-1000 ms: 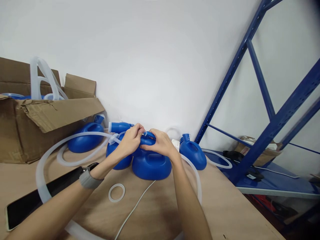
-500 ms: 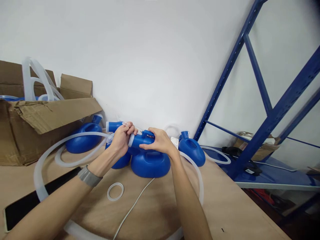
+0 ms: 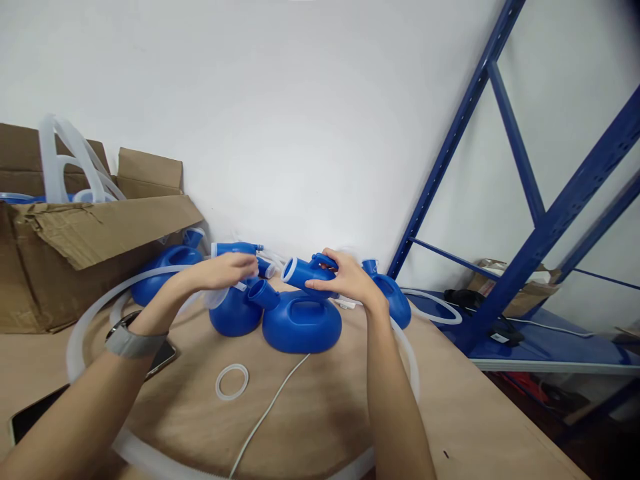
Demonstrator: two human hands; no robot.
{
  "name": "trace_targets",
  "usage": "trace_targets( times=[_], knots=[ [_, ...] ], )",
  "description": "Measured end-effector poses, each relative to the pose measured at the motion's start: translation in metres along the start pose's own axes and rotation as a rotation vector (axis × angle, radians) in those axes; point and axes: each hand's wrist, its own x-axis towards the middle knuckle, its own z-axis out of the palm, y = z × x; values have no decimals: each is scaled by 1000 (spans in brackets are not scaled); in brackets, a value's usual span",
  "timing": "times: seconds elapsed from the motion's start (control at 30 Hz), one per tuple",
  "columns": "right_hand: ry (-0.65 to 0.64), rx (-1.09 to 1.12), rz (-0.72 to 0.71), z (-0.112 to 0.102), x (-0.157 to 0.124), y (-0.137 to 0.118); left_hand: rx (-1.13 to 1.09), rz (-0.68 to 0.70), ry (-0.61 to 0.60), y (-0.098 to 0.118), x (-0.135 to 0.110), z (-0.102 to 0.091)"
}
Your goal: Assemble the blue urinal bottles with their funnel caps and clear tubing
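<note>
My right hand (image 3: pixel 347 275) is closed around a blue plastic cylinder with a side handle (image 3: pixel 305 275). A white ring lines its open end, which faces left. Just below it stands a blue jug (image 3: pixel 303 327) with a moulded grip and an open neck tilted to the left. My left hand (image 3: pixel 227 270) is over a second blue jug (image 3: pixel 235 313), beside another blue cylinder (image 3: pixel 230 249). Its fingers point right and are slightly smeared, so their hold does not show. Under that hand is a translucent piece (image 3: pixel 215 298). A loose white ring (image 3: pixel 232 382) lies on the table.
A cardboard box (image 3: pixel 95 267) with pale hoses stands at the left. More blue jugs (image 3: pixel 395 300) sit by the wall. A long translucent hose (image 3: pixel 80 333) loops around the workspace; a white cord (image 3: pixel 270 410) and phone (image 3: pixel 161 360) lie nearby. Blue shelving (image 3: pixel 505 260) rises at right.
My right hand has carried the blue cylinder right and slightly up, uncovering the jug's neck. My left hand has left the cylinder's rim and moved left over the other jug.
</note>
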Motion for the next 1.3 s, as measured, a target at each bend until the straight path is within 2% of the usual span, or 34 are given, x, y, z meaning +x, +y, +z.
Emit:
trace_targets(
  times=[0.07,0.1,0.13,0.27,0.43,0.63,0.7,0.9,1.13,1.3],
  knots=[
    [-54,4,-6,2,1,-3,170,-59,-318,-9,-3,-1],
    [-77,13,-9,3,2,-3,234,-85,-438,-13,-4,-2],
    [-92,19,-10,4,3,-4,292,-96,-481,-17,-5,-3],
    [-114,-6,-10,6,4,-7,505,-75,-420,-11,-6,-5],
    [-104,-58,-49,10,7,-16,460,91,-352,21,-8,5],
    [37,-190,-32,9,5,-16,294,209,-2,25,-3,22],
    [34,-197,-28,8,4,-15,222,255,48,26,-2,27],
    [9,-126,-80,7,4,-17,25,256,0,37,-5,39],
    [-47,-198,-227,8,3,-20,227,416,25,42,-11,34],
    [-94,-222,-272,7,2,-25,208,420,-71,41,-12,26]
  ],
)
